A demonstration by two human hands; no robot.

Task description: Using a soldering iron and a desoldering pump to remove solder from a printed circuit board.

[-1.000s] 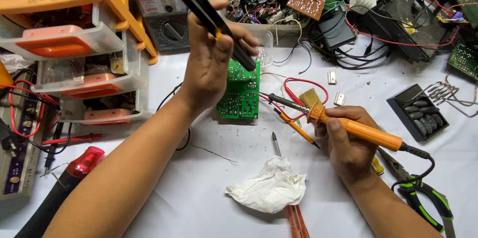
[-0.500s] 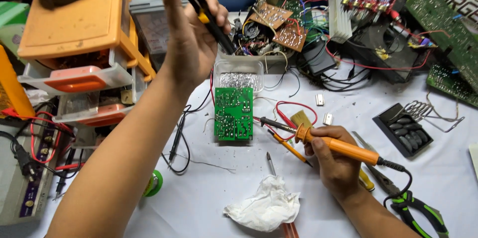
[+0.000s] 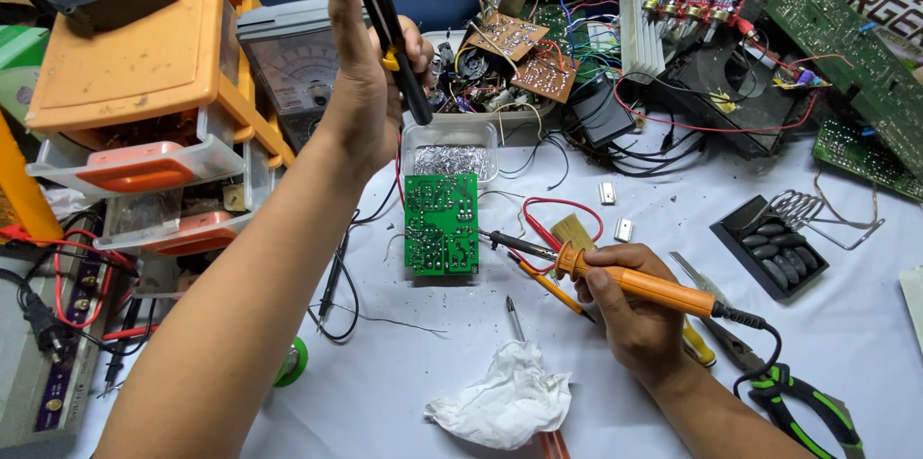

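My left hand [image 3: 361, 94] is raised above the table and grips a black tool with a yellow cap and yellow band [image 3: 387, 31], held almost upright. My right hand [image 3: 635, 320] rests on the white table and holds an orange-handled soldering iron [image 3: 615, 272]; its dark tip points left and ends just beside the right edge of a green circuit board [image 3: 440, 224]. The board lies flat, solder side up, in front of a clear plastic box with silvery bits [image 3: 449, 151].
An orange drawer unit [image 3: 144, 103] and an analog meter [image 3: 284, 65] stand at the left. Loose circuit boards, wires and heat sinks crowd the back. A crumpled tissue [image 3: 502, 401], green-handled pliers [image 3: 803, 401], a black remote [image 3: 769, 246] and a solder spool [image 3: 291, 363] lie near.
My left hand has lifted off the green board and risen with the yellow-capped tool. The right hand with the soldering iron has stayed by the board.
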